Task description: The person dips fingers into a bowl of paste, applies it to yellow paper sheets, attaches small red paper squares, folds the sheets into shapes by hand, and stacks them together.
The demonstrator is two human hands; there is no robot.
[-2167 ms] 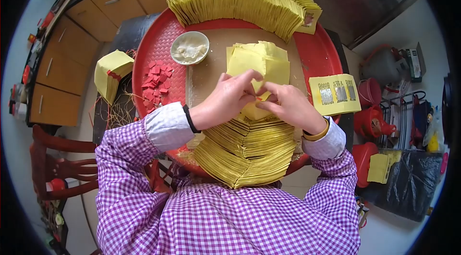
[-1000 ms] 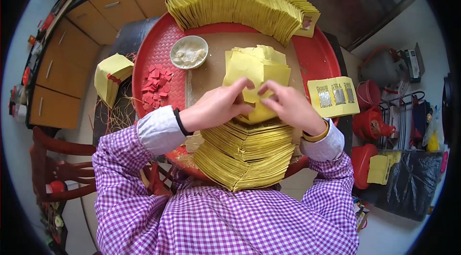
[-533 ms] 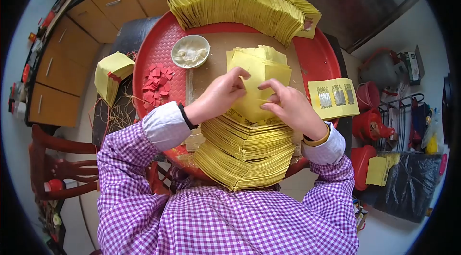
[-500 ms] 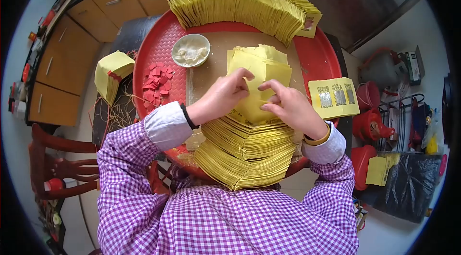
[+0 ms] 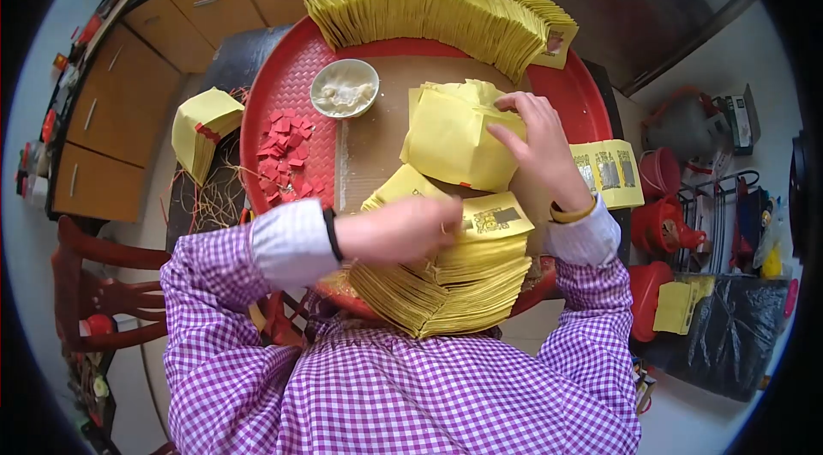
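My right hand point(image 5: 542, 142) rests at the right side of a pile of folded yellow paper sheets point(image 5: 454, 136), thumb and fingers spread over its upper right corner. A small red paper piece point(image 5: 465, 185) shows at the pile's lower edge. Smeared by motion, my left hand point(image 5: 403, 230) is over the near stack of creased yellow printed papers point(image 5: 437, 292); its fingers cannot be made out. Dark print shows on the top sheet point(image 5: 497, 217) of this stack. Small red paper pieces point(image 5: 285, 150) lie scattered at the left, beside a white bowl point(image 5: 345, 88) of pale paste.
A long curved row of folded yellow papers point(image 5: 429, 9) stands along the far rim of the red round tray point(image 5: 266, 82). Another yellow bundle point(image 5: 204, 131) sits left of the tray, near loose strings. Printed yellow paper point(image 5: 609, 172) lies at the right rim.
Both hands were together over a yellow sheet; the left has moved down to the near stack and the right up to the pile's right edge. The sheet now lies on the pile.
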